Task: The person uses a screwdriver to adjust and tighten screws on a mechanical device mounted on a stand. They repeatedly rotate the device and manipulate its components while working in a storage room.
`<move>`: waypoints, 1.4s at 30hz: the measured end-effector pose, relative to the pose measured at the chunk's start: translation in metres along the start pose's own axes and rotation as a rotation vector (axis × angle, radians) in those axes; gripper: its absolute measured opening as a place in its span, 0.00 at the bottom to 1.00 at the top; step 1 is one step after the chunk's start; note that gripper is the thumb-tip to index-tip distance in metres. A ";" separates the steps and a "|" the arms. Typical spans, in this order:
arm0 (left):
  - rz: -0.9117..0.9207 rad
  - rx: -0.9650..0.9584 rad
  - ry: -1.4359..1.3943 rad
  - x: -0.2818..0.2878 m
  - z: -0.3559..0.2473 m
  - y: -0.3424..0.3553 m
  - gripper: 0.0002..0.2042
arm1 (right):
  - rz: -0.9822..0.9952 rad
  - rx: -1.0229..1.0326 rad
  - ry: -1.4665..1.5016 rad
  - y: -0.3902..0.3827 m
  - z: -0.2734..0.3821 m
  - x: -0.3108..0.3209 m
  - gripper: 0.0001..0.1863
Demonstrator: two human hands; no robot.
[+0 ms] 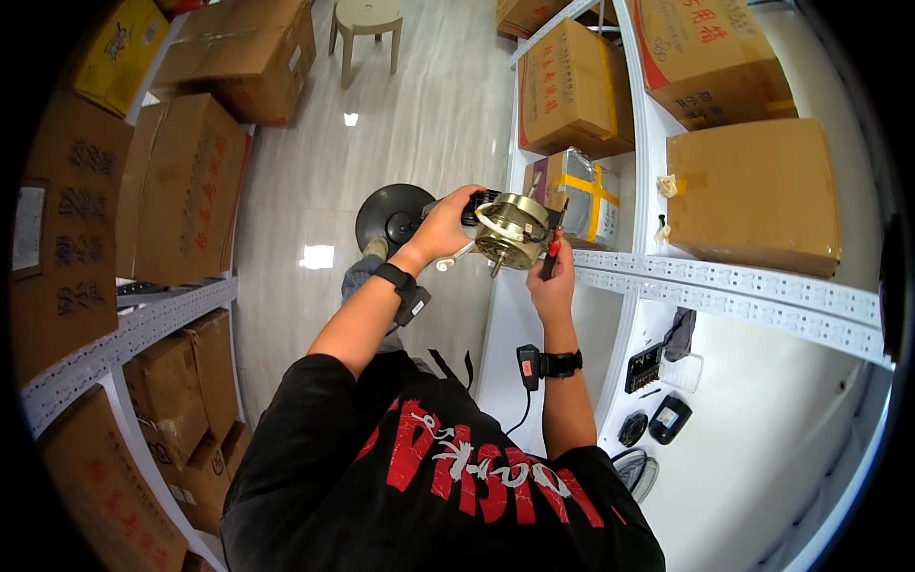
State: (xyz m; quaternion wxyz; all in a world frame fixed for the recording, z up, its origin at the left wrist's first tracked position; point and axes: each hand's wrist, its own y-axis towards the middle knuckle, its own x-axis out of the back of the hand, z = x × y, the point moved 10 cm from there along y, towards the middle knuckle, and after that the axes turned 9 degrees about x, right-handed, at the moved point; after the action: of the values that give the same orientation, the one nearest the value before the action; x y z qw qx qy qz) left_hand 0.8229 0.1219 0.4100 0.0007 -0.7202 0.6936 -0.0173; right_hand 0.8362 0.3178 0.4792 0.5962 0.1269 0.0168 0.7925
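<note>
A brass-coloured electric fan motor (515,232) is held up in front of my body, its thin shaft pointing down toward me. My left hand (443,229) is closed around the black part at the motor's left side. A white cable (496,224) loops across the motor, and a pale loose end hangs below my left wrist. In my right hand (553,286) is a red-and-black screwdriver (553,250), upright along the motor's right side. Whether its tip touches the motor, I cannot tell. Beyond my left hand, a round black stand base (381,205) rests on the floor.
Metal shelving (762,286) with cardboard boxes (753,195) stands on the right; more boxes (186,186) fill the left shelves. A lower right shelf holds a black tool set (644,369), a black motor cover (670,419) and a fan grille (640,474). A stool (369,14) stands far off.
</note>
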 end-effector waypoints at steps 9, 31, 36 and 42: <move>-0.199 -0.226 0.193 0.009 -0.009 0.003 0.31 | -0.102 -0.011 0.060 -0.008 -0.008 -0.015 0.48; -0.250 -0.107 0.261 0.016 -0.031 -0.018 0.37 | -0.432 -0.364 0.621 -0.053 -0.104 0.015 0.11; -0.209 -0.019 0.215 0.010 -0.014 -0.034 0.40 | -0.267 -0.620 0.668 -0.025 -0.115 -0.044 0.14; 0.066 0.380 -0.313 -0.008 -0.007 -0.034 0.41 | -0.202 -0.701 0.728 -0.008 -0.083 -0.076 0.07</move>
State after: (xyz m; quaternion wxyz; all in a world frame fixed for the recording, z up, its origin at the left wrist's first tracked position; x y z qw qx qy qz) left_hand 0.8561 0.1318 0.4180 0.2442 -0.6780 0.6923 -0.0357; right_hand 0.8447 0.2585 0.3837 0.6322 -0.3667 -0.0312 0.6818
